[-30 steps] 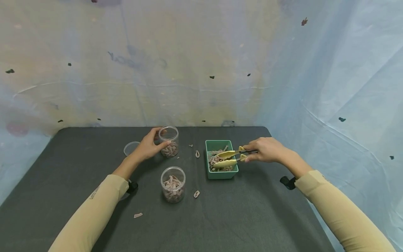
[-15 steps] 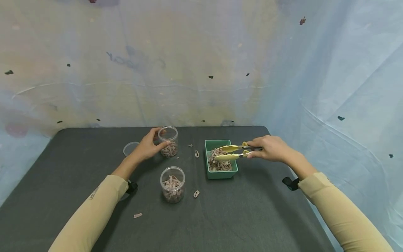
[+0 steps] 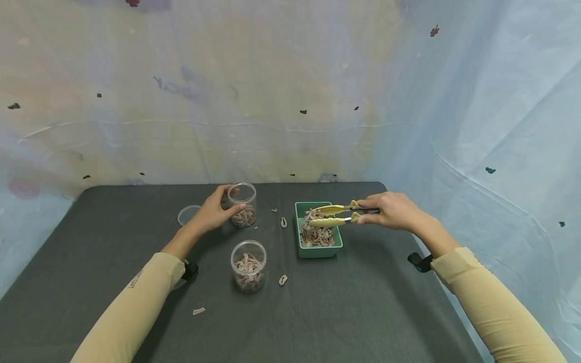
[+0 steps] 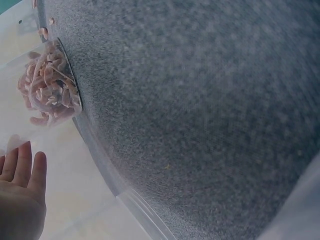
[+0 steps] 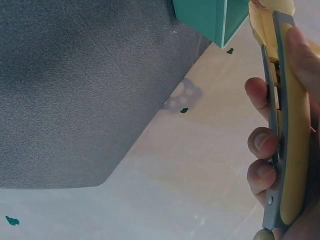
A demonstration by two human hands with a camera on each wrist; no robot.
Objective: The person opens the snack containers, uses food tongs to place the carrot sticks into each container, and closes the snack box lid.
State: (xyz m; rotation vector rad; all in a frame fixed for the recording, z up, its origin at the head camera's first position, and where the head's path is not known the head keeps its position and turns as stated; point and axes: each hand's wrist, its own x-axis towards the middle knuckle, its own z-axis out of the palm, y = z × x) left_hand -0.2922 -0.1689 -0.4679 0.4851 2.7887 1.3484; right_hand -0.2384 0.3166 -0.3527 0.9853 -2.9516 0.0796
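My left hand (image 3: 212, 210) holds a clear plastic jar (image 3: 245, 217) at the table's far side, thumb at its front and fingers behind. Small pinkish-brown curled pieces partly fill this jar, which is seen again in the left wrist view (image 4: 50, 87). In my right hand (image 3: 394, 210) is a pair of yellow-tipped tongs (image 3: 331, 222), their grey-and-yellow handle (image 5: 295, 150) wrapped by the fingers in the right wrist view. The tongs' tips are spread apart over a green rectangular container (image 3: 320, 253) of similar pieces (image 3: 317, 237). Whether they touch the pieces I cannot tell.
A second clear jar (image 3: 249, 282) with such pieces stands nearer me. A clear lid (image 3: 186, 216) lies left of the far jar; another (image 3: 179, 283) is partly hidden by my left forearm. Several loose pieces, one at front left (image 3: 198, 311), lie on the dark table (image 3: 340, 312).
The tongs and my right hand have moved slightly right and towards the container's far side, uncovering more of the pieces. My left hand keeps its hold on the far jar.
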